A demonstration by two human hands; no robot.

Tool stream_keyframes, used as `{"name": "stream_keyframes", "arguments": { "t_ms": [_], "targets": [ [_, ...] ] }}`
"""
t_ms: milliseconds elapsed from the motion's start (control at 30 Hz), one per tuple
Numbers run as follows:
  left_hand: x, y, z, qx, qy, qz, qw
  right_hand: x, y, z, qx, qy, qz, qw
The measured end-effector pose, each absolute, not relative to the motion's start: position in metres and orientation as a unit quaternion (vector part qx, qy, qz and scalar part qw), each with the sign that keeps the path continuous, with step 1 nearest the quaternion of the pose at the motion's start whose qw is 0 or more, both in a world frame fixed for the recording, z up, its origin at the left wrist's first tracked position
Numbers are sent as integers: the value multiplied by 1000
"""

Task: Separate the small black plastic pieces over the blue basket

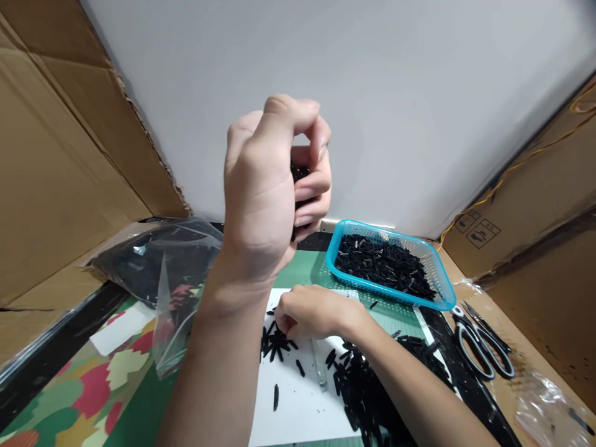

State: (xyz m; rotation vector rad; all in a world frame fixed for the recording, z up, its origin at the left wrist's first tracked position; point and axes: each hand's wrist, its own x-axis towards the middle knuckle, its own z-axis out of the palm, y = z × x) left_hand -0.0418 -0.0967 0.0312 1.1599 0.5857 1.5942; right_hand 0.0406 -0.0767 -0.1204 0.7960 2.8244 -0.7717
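My left hand [274, 180] is raised high in front of the pale wall, its fingers curled inward around a bunch of small black pieces [300, 177] that show dark between palm and fingertips. Lower down, my right hand [310, 313] reaches over a white sheet [298, 428] with bent fingers at a small pile of slim black pieces [277, 344]. Its fingertips are partly hidden, so what they pinch cannot be made out. Two single black pieces lie below that pile. Beside them rests a clear narrow strip [320, 366], and a larger black heap [365, 385] spreads under my right forearm.
A blue plastic basket [454, 298] full of black pieces stands at the back right. Scissors [484, 351] lie at the right. A clear bag [172, 310] with dark contents sits at the left on a patterned surface. Cardboard walls [60, 136] flank both sides.
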Motion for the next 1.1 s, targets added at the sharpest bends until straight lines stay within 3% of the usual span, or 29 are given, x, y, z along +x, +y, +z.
{"name": "stream_keyframes", "arguments": {
  "t_ms": [500,833,967,1100],
  "targets": [
    [-43,-95,29,533,254,654,474,111,-64,-61,286,898,-297,-151],
    [-45,-97,26,569,248,626,472,41,-68,-126,245,913,-325,16],
    [-47,-96,25,576,246,625,466,36,-70,-132,235,913,-334,16],
    [-48,-97,26,580,245,626,460,55,-65,-114,246,909,-334,-42]
  ]
}}
